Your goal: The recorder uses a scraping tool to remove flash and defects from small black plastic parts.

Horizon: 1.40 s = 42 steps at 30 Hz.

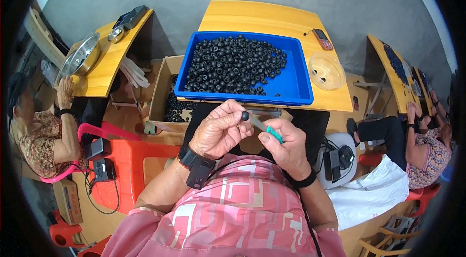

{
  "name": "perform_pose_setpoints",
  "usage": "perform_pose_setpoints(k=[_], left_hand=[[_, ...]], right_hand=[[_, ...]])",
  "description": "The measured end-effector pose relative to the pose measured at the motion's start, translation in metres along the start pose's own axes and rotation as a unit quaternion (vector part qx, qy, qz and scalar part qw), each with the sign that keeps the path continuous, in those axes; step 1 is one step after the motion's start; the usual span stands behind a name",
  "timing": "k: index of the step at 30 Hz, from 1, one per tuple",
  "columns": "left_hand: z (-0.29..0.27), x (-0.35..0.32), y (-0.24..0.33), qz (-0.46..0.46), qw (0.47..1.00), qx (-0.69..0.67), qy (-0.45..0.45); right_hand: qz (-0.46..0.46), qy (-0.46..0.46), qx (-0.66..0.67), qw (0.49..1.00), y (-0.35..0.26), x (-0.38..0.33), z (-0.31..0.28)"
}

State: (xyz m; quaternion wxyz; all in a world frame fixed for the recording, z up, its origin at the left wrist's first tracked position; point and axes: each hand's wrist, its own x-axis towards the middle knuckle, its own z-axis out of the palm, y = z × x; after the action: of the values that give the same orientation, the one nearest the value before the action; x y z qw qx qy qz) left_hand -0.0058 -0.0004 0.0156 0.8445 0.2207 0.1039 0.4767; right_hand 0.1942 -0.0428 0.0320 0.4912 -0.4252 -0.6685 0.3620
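Observation:
My left hand (pixel 218 131) pinches a small black ball-like piece (pixel 244 116) between thumb and fingertips, in front of my chest. In my right hand (pixel 289 146) is a small knife with a green handle (pixel 274 134). Its pale blade (pixel 257 123) points left and reaches close to the black piece; whether the two touch, I cannot tell. Just beyond my hands a blue tray (pixel 296 82) sits on the wooden table (pixel 262 14). A heap of black round pieces (pixel 233 65), many with a hole, fills its left and middle.
A clear plastic bowl (pixel 326 71) with a few pieces and a red phone (pixel 322 40) lie right of the tray. Below left, a cardboard box (pixel 165 70) holds more pieces. Other people work at side tables. A red stool (pixel 128 169) and white sack (pixel 371 191) flank me.

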Motion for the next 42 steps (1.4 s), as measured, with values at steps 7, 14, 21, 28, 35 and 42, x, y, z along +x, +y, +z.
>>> perform_pose_setpoints(k=[7,14,21,28,35,42], left_hand=[[0.002,-0.002,-0.011,-0.016,1.0,0.002,0.001],[0.0,-0.002,-0.016,-0.011,1.0,-0.002,-0.017],[-0.005,-0.002,-0.02,-0.009,1.0,0.009,0.013],[-0.005,-0.002,-0.02,-0.024,1.0,-0.01,0.015],[0.001,-0.003,-0.011,-0.006,1.0,0.01,0.007],[0.003,-0.002,-0.007,0.004,1.0,0.002,-0.019]], right_hand=[[-0.023,0.065,0.096,0.993,0.0,0.004,0.017],[-0.173,0.049,-0.133,0.975,0.004,0.003,0.009],[-0.23,0.025,-0.244,0.942,-0.003,0.001,0.006],[-0.23,0.042,-0.21,0.949,0.005,-0.002,0.009],[-0.04,0.105,-0.065,0.992,0.001,0.0,0.005],[0.058,0.031,0.051,0.997,0.004,-0.002,-0.007]])
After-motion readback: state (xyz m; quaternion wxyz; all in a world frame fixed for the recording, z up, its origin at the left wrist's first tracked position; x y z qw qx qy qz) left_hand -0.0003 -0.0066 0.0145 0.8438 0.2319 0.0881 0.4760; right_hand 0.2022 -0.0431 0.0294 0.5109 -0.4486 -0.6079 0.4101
